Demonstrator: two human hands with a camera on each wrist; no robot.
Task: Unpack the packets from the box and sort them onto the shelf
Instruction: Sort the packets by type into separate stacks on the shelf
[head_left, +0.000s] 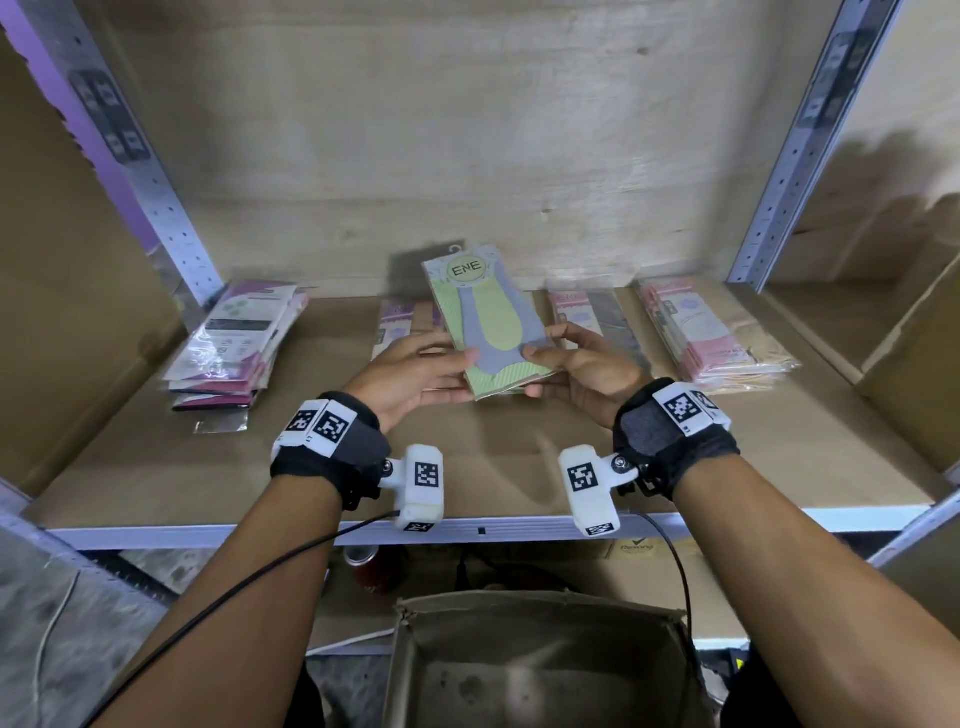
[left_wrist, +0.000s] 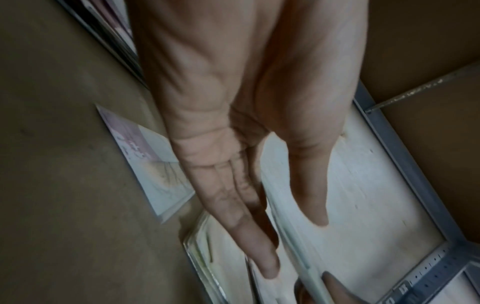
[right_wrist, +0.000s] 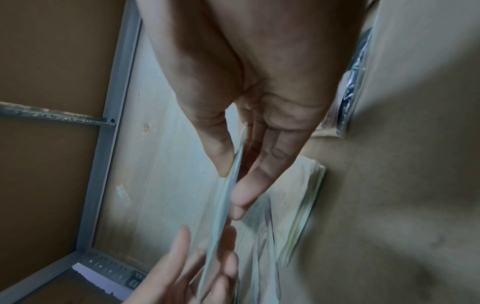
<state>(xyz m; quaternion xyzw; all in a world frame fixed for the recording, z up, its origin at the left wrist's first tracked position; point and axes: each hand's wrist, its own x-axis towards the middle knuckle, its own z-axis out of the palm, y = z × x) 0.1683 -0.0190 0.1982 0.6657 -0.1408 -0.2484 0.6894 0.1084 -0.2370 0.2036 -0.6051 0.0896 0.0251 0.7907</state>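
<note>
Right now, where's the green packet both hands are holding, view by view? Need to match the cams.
Head: green packet at centre, above the shelf board, pinched at its near end by the left hand and right hand.
Left wrist: seen edge-on, a pale strip at bottom centre, between thumb and fingers.
Right wrist: edge-on, a thin strip down the middle.
Shared landmark: the perforated grey shelf post.

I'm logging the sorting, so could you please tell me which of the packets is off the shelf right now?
The green packet labelled ENE: the left hand and right hand pinch its lower edge, while the other packets lie in piles on the shelf.
</note>
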